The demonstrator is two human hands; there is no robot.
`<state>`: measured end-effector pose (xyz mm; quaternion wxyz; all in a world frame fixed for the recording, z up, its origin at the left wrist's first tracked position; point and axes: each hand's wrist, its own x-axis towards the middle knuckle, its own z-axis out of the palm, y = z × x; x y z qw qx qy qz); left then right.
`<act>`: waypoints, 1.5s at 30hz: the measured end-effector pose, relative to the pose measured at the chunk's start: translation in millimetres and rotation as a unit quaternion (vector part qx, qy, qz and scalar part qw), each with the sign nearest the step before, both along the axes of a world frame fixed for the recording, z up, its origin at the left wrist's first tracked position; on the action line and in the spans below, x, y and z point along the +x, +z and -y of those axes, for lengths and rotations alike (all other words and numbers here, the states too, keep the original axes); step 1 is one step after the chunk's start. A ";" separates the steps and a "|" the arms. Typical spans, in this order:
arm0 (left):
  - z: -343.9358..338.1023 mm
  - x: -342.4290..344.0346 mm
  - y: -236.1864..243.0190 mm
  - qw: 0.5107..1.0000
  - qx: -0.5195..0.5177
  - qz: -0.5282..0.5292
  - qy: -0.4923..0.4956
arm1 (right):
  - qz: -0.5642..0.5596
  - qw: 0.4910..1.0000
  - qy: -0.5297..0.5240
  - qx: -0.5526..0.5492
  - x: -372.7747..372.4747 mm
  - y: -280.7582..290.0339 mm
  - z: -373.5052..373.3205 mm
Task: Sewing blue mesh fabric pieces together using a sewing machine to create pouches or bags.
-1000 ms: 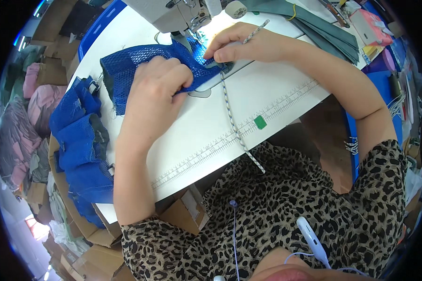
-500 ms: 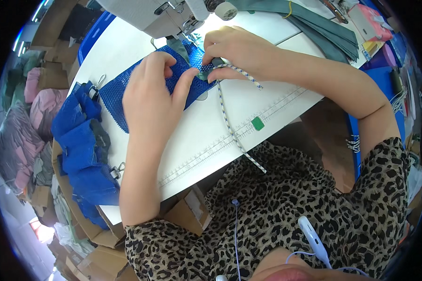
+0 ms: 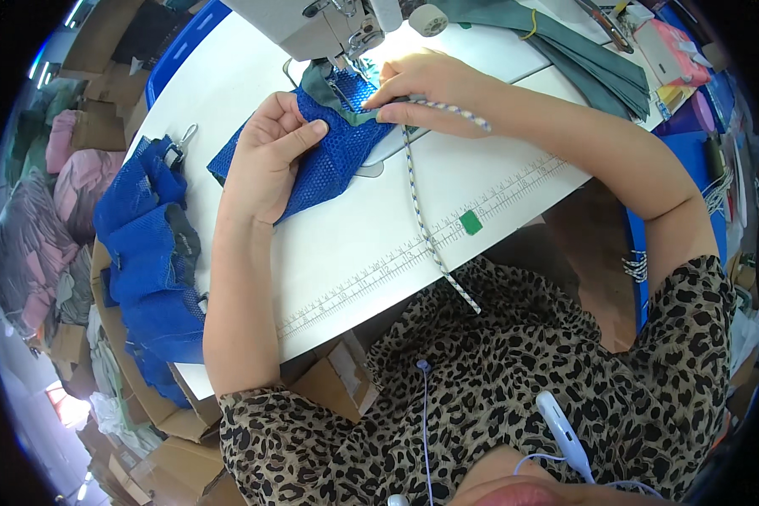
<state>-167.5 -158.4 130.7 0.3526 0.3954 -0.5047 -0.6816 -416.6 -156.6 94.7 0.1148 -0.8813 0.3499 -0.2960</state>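
My left hand (image 3: 274, 148) pinches blue mesh fabric (image 3: 333, 164) between thumb and curled fingers. The fabric's upper part, with a dark green strip (image 3: 322, 88), lies under the presser foot of the sewing machine (image 3: 298, 31). My right hand (image 3: 417, 93) is closed at the fabric's right edge, just right of the needle, gripping a patterned cord (image 3: 451, 110). One end of the cord sticks out over my fingers; the other (image 3: 422, 221) hangs down across the white table (image 3: 346, 266) and over its front edge. What lies under my right fingertips is hard to make out.
More blue mesh pieces with metal clips (image 3: 148, 261) drape over the table's left edge above a cardboard box (image 3: 160, 434). Grey-green strips (image 3: 582, 76) lie at back right, near a pink case (image 3: 666, 51). Blue bins (image 3: 696, 169) stand right; bagged bundles (image 3: 34, 261) lie left.
My left hand has re-gripped, its thumb now on the mesh, which is folded differently. The cord's short end has swung from upright to pointing right. My right hand shifted slightly beside the needle.
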 end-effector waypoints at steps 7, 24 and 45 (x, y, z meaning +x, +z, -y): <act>-6.3 2.7 7.3 0.987 -0.095 0.125 -0.034 | 0.155 0.940 0.083 0.293 -5.7 18.3 -0.9; -56.7 -29.3 25.0 0.699 -0.518 0.491 -0.031 | -0.021 0.966 0.187 0.174 -17.9 19.4 -3.0; -27.3 -31.0 -10.9 0.879 -0.354 0.306 0.091 | -0.105 0.984 0.137 -0.049 -24.0 31.9 -6.8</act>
